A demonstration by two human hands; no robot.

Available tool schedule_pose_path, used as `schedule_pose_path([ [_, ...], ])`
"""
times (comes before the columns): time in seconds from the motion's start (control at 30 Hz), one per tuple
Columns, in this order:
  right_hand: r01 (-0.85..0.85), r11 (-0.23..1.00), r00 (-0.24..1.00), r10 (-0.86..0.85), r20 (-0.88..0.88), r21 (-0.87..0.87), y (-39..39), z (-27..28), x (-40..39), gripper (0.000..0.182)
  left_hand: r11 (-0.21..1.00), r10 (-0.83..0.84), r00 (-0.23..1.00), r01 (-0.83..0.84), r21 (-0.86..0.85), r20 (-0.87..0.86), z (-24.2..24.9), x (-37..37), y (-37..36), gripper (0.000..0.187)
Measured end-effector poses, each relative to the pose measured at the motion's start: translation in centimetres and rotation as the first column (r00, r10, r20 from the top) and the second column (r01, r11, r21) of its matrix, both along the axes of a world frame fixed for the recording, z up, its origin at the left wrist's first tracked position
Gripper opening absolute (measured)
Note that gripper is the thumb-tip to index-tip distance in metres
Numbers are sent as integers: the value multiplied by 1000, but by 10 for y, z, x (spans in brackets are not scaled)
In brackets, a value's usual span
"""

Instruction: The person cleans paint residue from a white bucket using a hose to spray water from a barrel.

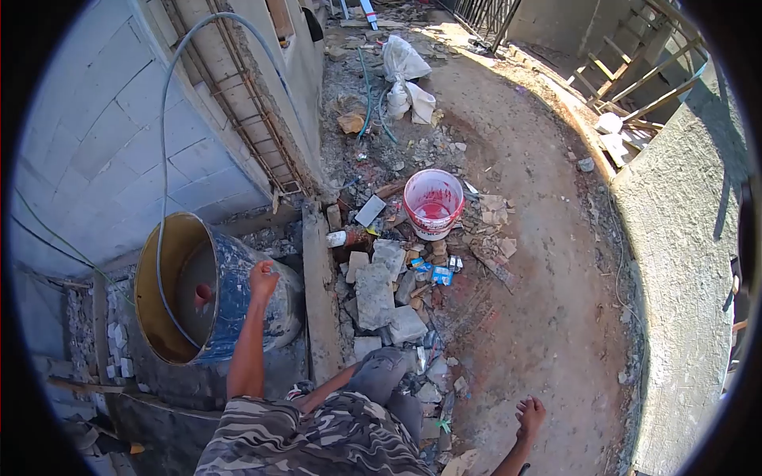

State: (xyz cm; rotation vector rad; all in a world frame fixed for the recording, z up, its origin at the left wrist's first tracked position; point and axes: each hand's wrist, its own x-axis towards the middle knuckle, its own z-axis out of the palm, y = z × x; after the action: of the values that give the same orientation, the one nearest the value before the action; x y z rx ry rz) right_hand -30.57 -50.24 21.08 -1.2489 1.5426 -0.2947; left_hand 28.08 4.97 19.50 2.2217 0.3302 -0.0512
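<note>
My left hand is raised in front of the blue barrel, its fingers curled in and nothing showing in them. Whether it touches the barrel is unclear. The barrel has a yellowish inside, with a grey hose hanging into it and a small reddish cup within. My right hand hangs low over the dirt path, fingers loosely bent and apart, holding nothing. A white bucket with red stains stands upright ahead, between the rubble and the path.
Broken blocks and blue packets lie below the bucket. A concrete curb runs beside the barrel. White sacks lie farther up. The dirt path bends along a rough wall at right. Wooden framing stands upper right.
</note>
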Motion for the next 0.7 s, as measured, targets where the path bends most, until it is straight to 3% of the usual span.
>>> schedule_pose_path([
  [0.1,-58,997,996,55,72,40,-54,-4,61,26,992,57,993,-69,-108,-105,-62,-46,-76,44],
  [0.17,-142,985,987,132,95,102,-84,-1,102,26,981,150,948,-179,-80,-279,-130,-74,-106,40],
  [0.23,-221,968,973,209,98,122,-127,0,145,27,928,274,861,-354,-117,-428,-133,-112,-161,29],
  [0.33,-350,933,933,337,130,91,-221,-12,207,27,916,336,731,-401,25,-594,-189,-144,-220,15],
  [0.43,-335,937,941,339,-19,99,-318,-43,226,24,846,291,590,-527,-86,-753,-218,-140,-292,11],
  [0.5,-255,939,944,293,-149,233,-376,-63,230,25,772,205,558,-597,-218,-804,-226,-113,-350,8],
  [0.6,-173,903,921,290,-261,393,-452,-93,222,26,653,47,625,-610,-450,-779,-203,-34,-441,5],
  [0.63,-178,870,892,340,-298,460,-475,-103,224,23,640,46,667,-591,-491,-743,-189,-4,-471,5],
  [0.67,-104,681,901,374,-222,725,-525,-133,217,23,633,71,696,-585,-507,-714,-175,24,-498,6],
  [0.7,-172,701,880,425,-211,692,-533,-109,251,29,627,95,724,-577,-524,-683,-161,51,-525,9],
])
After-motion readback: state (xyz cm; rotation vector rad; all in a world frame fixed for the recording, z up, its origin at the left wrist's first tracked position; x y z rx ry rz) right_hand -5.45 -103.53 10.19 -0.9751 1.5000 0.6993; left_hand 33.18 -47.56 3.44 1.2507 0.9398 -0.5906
